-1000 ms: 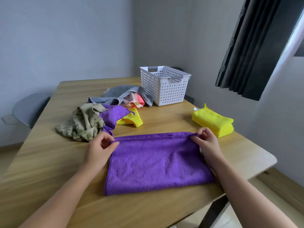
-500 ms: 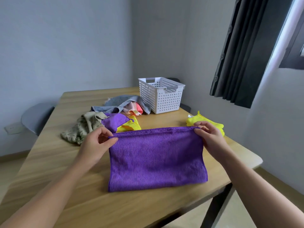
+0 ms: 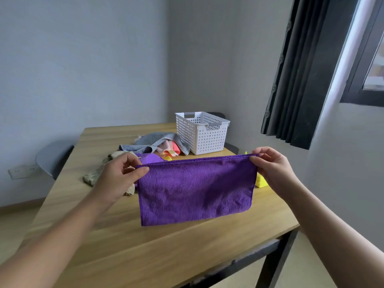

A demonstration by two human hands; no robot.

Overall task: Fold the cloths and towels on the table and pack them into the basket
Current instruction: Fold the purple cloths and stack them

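Head view: toward the left edge of the table (image 3: 124, 246) an olive cloth (image 3: 93, 176) lies crumpled, partly behind your left hand (image 3: 118, 175), which pinches the upper left corner of the purple cloth (image 3: 195, 190). The cloth hangs stretched over the table's middle. Behind it a grey towel (image 3: 149, 141) lies heaped beside the white basket (image 3: 202, 136) at the far right corner. Your right hand (image 3: 270, 165) pinches the cloth's upper right corner, and a yellow cloth (image 3: 260, 180) peeks out below it by the right edge

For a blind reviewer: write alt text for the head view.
A left hand and right hand pinch the top corners of a purple cloth, holding it up over a wooden table. Behind it lie loose cloths, a yellow cloth and a white basket.
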